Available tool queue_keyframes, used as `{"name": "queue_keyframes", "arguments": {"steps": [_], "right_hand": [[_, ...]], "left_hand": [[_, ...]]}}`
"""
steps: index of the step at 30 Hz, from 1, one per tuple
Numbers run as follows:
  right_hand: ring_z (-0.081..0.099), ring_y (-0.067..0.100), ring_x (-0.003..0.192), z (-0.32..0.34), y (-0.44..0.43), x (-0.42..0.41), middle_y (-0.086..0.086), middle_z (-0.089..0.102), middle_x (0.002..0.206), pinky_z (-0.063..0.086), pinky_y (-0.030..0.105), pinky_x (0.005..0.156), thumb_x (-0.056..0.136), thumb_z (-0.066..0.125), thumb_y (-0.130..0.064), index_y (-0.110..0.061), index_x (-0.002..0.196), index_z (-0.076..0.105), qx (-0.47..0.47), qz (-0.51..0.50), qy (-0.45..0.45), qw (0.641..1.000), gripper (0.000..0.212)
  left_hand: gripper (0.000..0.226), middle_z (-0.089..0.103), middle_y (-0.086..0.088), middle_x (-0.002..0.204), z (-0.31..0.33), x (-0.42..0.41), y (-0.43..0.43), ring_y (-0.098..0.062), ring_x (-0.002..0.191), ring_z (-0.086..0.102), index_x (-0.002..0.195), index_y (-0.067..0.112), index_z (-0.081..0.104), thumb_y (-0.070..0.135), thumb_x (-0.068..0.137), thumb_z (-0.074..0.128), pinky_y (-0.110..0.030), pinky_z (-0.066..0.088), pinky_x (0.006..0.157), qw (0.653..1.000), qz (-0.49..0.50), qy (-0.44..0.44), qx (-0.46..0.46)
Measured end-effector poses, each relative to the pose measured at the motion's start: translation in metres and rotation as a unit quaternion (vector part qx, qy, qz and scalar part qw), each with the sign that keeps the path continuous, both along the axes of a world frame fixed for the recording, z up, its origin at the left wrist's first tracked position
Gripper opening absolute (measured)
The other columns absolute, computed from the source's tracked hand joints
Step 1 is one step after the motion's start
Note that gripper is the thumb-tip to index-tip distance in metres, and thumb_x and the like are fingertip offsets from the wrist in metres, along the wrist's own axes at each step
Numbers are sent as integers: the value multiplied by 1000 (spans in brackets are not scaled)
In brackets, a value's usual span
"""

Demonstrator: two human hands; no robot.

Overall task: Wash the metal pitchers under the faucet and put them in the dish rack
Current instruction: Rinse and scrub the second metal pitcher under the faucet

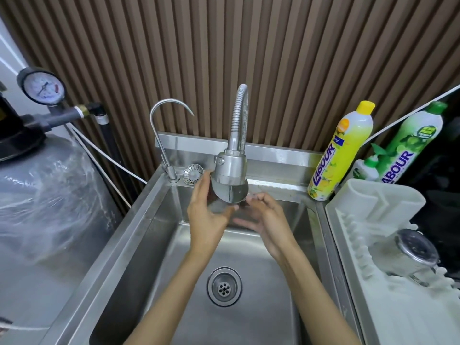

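Head view: directly below the faucet head (230, 170), a metal pitcher (232, 196) sits between both hands, mostly hidden by that head. The left hand (207, 215) wraps its side, thumb in front. The right hand (265, 215) touches it from the right, but blur hides whether it grips. Below the faucet head the sink (139, 220) basin lies open down to the drain (224, 286). Right of the faucet head, a dish rack (373, 195) holds a second pitcher (410, 252).

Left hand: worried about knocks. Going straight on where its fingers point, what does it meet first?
Probably the round strainer on the sink ledge, just beyond the left hand's fingertips; depth unclear.
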State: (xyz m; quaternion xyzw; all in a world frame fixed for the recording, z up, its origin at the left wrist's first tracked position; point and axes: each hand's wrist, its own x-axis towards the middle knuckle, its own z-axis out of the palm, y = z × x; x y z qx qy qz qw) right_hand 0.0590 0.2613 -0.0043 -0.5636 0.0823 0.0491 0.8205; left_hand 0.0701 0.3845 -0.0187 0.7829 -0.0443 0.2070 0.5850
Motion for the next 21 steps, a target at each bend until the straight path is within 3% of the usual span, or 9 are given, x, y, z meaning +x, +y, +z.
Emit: {"name": "queue_keyframes", "arguments": {"steps": [3, 7, 10, 12, 13, 15, 18, 19, 21], "right_hand": [[68, 34, 78, -3, -4, -5, 20, 65, 92, 60, 44, 72, 91, 54, -15, -10, 78, 50, 16, 47, 25, 998, 15], [66, 29, 50, 11, -10, -11, 13, 68, 85, 60, 45, 60, 86, 62, -22, -12, 75, 54, -173, -1, 69, 983, 18], [70, 34, 66, 30, -12, -13, 8, 72, 86, 54, 47, 79, 85, 59, -34, -19, 77, 52, -462, -48, 11, 886, 18], [67, 32, 85, 37, -9, -16, 5, 71, 94, 48, 35, 82, 87, 56, -33, -18, 87, 54, -582, -73, -36, 809, 15], [65, 31, 90, 37, -7, -16, 3, 70, 95, 45, 33, 80, 88, 56, -31, -17, 90, 55, -598, -85, -54, 795, 14], [66, 27, 90, 30, -2, -12, -1, 69, 95, 51, 38, 81, 86, 60, -25, -18, 85, 56, -520, -103, -82, 844, 8], [65, 21, 100, 9, 2, -2, -1, 65, 111, 60, 41, 70, 87, 59, -7, -14, 71, 48, -171, -77, -57, 981, 21], [63, 21, 104, 0, 3, 0, 3, 62, 117, 60, 40, 69, 88, 57, -5, -12, 69, 46, -76, -53, -43, 995, 23], [65, 23, 100, -14, 7, -1, 11, 64, 112, 59, 42, 70, 90, 52, -5, -12, 71, 46, 56, 5, -17, 998, 22]], "left_hand": [[95, 48, 6, 109, -1, -14, 7, -9, 105, 51, 136, 22, 46, 45, 52, 84, -24, 42, 92, 995, 63, -16, 72], [108, 51, -1, 94, -9, -31, 0, -14, 90, 57, 134, 16, 51, 74, 45, 73, -23, 42, 83, 989, 105, 93, 53], [86, 66, 0, 88, -17, -32, -8, -5, 81, 65, 114, 19, 64, 75, 49, 67, -21, 52, 78, 989, 45, 143, 16], [57, 72, 3, 82, -19, -27, -12, 3, 73, 66, 103, 19, 66, 56, 60, 71, -19, 52, 71, 984, -22, 163, -69], [48, 74, 3, 84, -21, -22, -13, 4, 73, 66, 106, 17, 64, 42, 66, 75, -15, 51, 70, 980, -48, 165, -97], [52, 73, -3, 99, -23, -13, -11, 3, 82, 67, 120, 12, 57, 13, 72, 77, -9, 49, 75, 976, -77, 143, -141], [80, 60, 0, 126, -21, 0, -3, -5, 114, 59, 128, 40, 42, 2, 68, 80, -18, 44, 98, 985, -60, 74, -147], [83, 55, 9, 130, -17, 2, 1, 0, 120, 52, 125, 47, 39, 4, 67, 80, -16, 40, 102, 993, -48, 38, -98], [81, 48, 17, 130, -10, 2, 8, 8, 123, 41, 129, 38, 42, 4, 65, 78, -14, 35, 103, 999, -33, -30, 12]]}}
